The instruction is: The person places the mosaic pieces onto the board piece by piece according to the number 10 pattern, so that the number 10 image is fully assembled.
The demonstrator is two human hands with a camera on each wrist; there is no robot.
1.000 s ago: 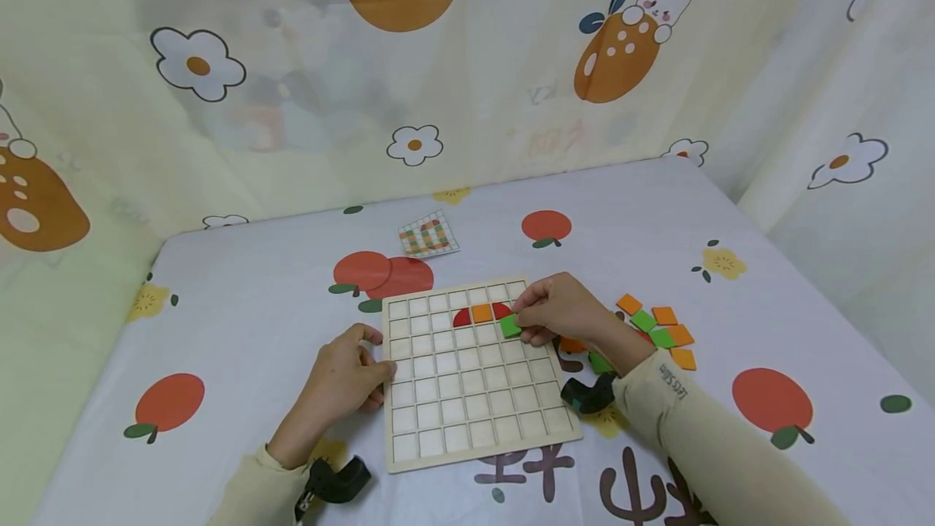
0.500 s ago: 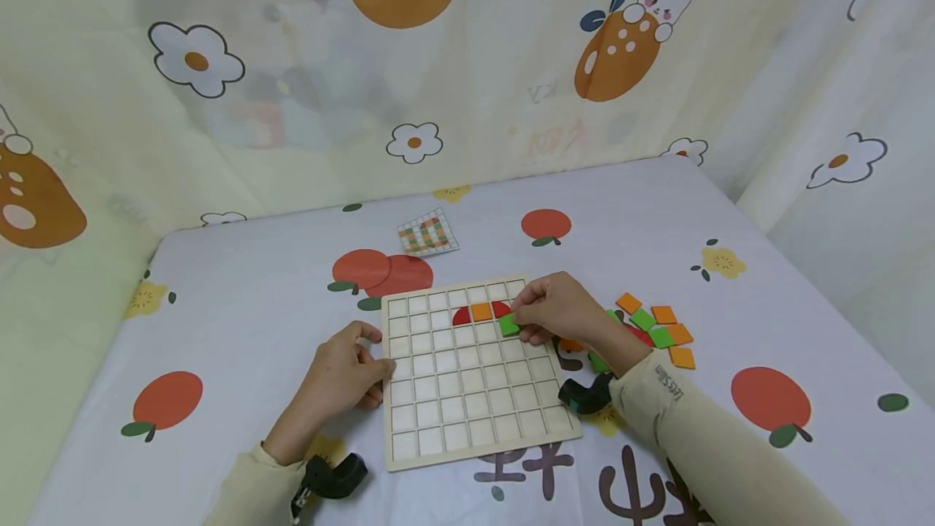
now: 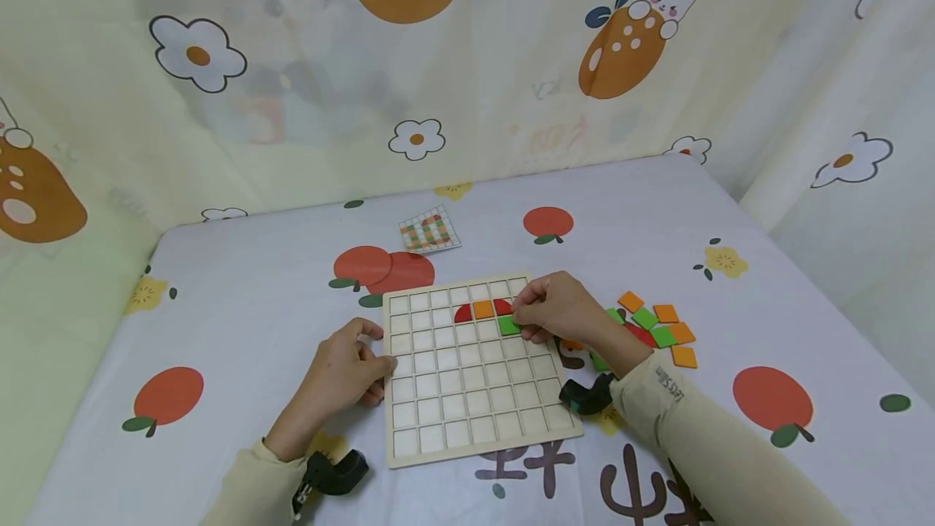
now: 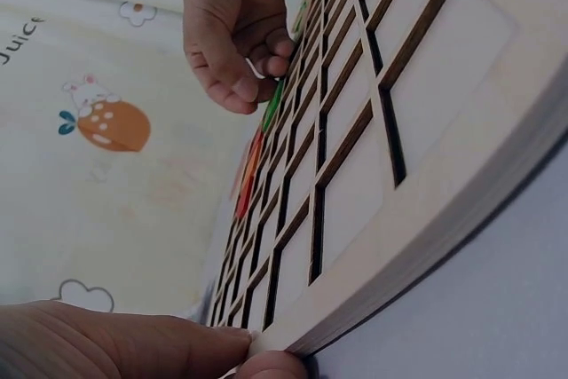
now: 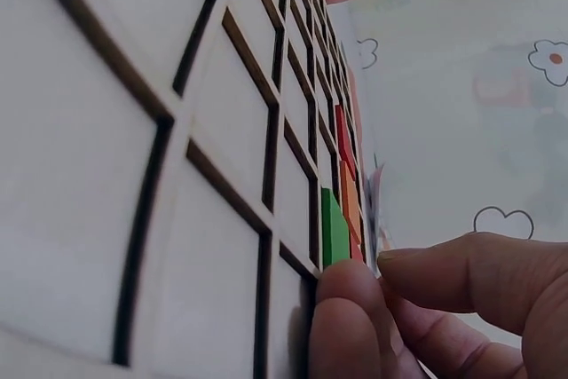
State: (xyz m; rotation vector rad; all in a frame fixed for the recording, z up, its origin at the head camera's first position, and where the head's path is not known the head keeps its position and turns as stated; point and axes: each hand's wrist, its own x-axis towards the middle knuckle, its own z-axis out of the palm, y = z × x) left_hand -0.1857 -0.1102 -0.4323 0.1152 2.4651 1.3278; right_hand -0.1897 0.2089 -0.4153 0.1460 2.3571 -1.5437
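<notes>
My left hand (image 3: 346, 368) grips the gridded board (image 3: 478, 405), my right hand (image 3: 561, 307) a green tile (image 3: 507, 325); my sleeve (image 3: 675, 408) reads "Let's Slim"; the curtain (image 4: 133, 210), "Juice".

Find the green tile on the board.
The lone green tile at the right hand, one row lower in the head view than the red pieces and orange tile on the board.

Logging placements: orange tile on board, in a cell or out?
In: head view shows the orange tile within a cell of the board, between two red pieces.
</notes>
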